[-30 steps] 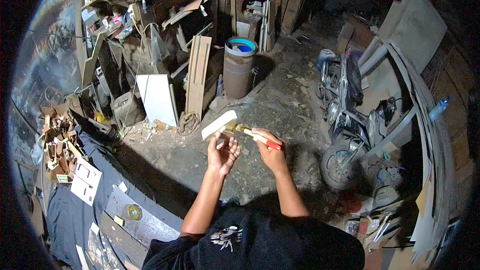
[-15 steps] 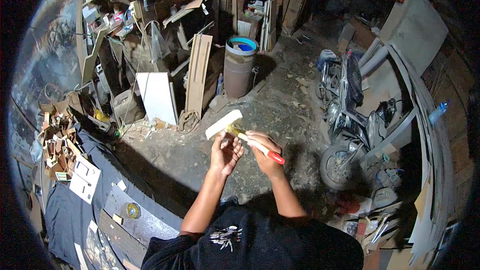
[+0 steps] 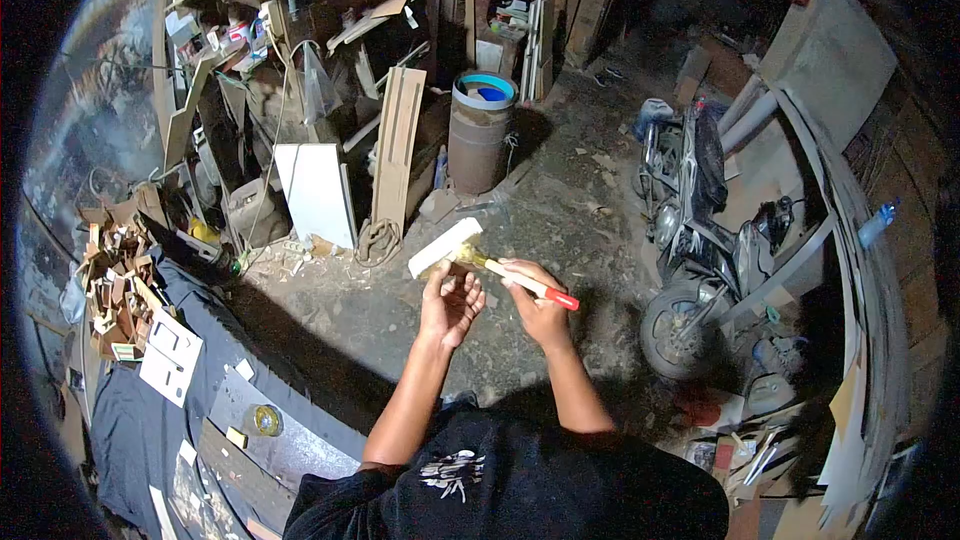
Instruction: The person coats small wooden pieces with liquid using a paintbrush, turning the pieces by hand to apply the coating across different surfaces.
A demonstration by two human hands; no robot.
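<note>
My left hand (image 3: 452, 308) grips a pale rectangular block (image 3: 446, 246) from below, thumb against its near side and the other fingers curled upward. The block is held tilted over the floor, its upper face bright white and its near side yellowish. A paintbrush (image 3: 528, 284) with a light handle and a red end is in my right hand (image 3: 537, 302), with fingers wrapped round the handle. Its bristle end points left at the block's near side; whether the bristles touch it is too small to tell.
A cloth-covered table at left bears a glass jar (image 3: 266, 420) of yellowish liquid, a white panel (image 3: 170, 357) and wood offcuts (image 3: 122, 290). Ahead stand a barrel (image 3: 480, 145) and leaning boards (image 3: 400, 145). A motorcycle (image 3: 690, 230) stands on the right.
The brush has shifted slightly right, away from the block, and its red end has risen a little. My left hand and the block have moved only slightly left.
</note>
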